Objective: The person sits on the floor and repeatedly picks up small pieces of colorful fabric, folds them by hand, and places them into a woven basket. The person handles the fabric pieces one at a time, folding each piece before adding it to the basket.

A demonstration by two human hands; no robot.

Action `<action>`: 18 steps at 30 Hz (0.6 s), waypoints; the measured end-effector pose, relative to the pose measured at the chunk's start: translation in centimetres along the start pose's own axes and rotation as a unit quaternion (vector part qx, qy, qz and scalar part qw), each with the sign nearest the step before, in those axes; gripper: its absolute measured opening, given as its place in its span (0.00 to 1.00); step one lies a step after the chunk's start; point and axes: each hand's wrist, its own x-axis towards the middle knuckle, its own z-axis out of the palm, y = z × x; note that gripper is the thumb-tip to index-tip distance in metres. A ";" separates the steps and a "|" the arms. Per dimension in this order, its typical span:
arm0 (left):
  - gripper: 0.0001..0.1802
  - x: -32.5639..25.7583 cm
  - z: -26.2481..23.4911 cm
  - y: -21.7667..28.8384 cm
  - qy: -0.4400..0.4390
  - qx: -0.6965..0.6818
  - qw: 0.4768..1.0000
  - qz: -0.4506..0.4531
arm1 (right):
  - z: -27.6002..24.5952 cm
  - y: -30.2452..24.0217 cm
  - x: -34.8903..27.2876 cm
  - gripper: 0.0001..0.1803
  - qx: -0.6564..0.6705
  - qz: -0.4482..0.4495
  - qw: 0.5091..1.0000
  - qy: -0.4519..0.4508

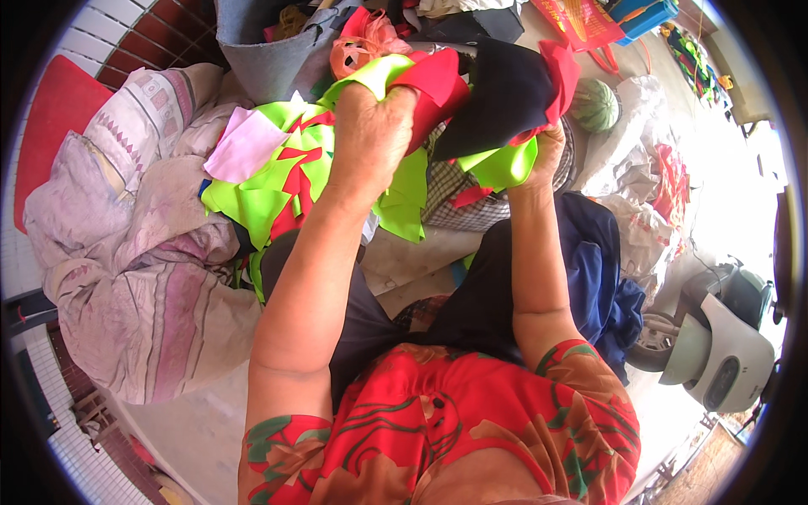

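Observation:
My left hand (374, 139) is closed around some cloth scraps, with a red piece (436, 80) and a lime-green edge showing past the thumb. Across from it, my right hand (549, 156) grips a bunch of scraps: a large black piece (492, 99), a lime-green piece (507, 165) and some red. Its fingers are partly hidden behind the cloth. Below and left of my left hand lies a heap of lime-green and red scraps (261, 206), with a pale pink piece (244, 145) on top. Under the held cloth is a checked fabric container (459, 206), partly covered.
A grey bucket (261, 63) with scraps stands at the back. Bundled striped cloth (168, 286) fills the left. Right of my right hand are a green melon (595, 105) and a white plastic sack (627, 135). A scooter (728, 353) is at far right.

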 end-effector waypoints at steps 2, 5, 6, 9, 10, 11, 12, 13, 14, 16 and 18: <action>0.15 -0.1 0.3 -0.4 -0.027 -0.004 1.000 0.002 | 0.0 0.8 -0.4 0.17 -0.083 -0.035 0.996 0.002; 0.11 -0.9 1.2 0.6 -0.053 -0.113 0.987 -0.105 | 2.8 3.2 -0.6 0.17 -0.356 -0.133 0.921 0.089; 0.12 -1.0 2.0 0.3 -0.051 -0.172 0.982 -0.063 | 2.9 3.6 -0.7 0.17 -0.406 -0.176 0.893 0.075; 0.22 -0.9 2.0 0.5 -0.116 -0.193 0.967 -0.121 | 3.6 5.6 -1.3 0.15 -0.547 -0.285 0.785 0.054; 0.26 -1.1 2.5 0.9 -0.097 -0.219 0.968 -0.077 | 3.6 6.0 -1.4 0.16 -0.597 -0.298 0.744 0.030; 0.25 -0.9 2.1 0.3 -0.104 -0.215 0.966 -0.095 | 3.7 6.2 -1.6 0.18 -0.644 -0.310 0.700 0.006; 0.23 -0.7 1.9 -0.1 -0.098 -0.233 0.961 -0.116 | 4.1 6.2 -1.8 0.22 -0.676 -0.295 0.674 -0.028; 0.22 -0.6 1.7 -0.4 -0.091 -0.250 0.954 -0.137 | 4.6 6.6 -2.1 0.28 -0.679 -0.296 0.671 -0.039; 0.20 -0.5 1.5 0.1 -0.079 -0.270 0.948 -0.147 | 4.6 6.6 -2.2 0.32 -0.691 -0.291 0.659 -0.057; 0.17 0.0 1.1 0.7 -0.050 -0.285 0.945 -0.150 | 4.5 6.3 -2.4 0.40 -0.723 -0.278 0.623 -0.107; 0.17 0.1 0.9 0.8 -0.039 -0.305 0.940 -0.149 | 4.7 6.6 -2.4 0.41 -0.647 -0.266 0.703 -0.125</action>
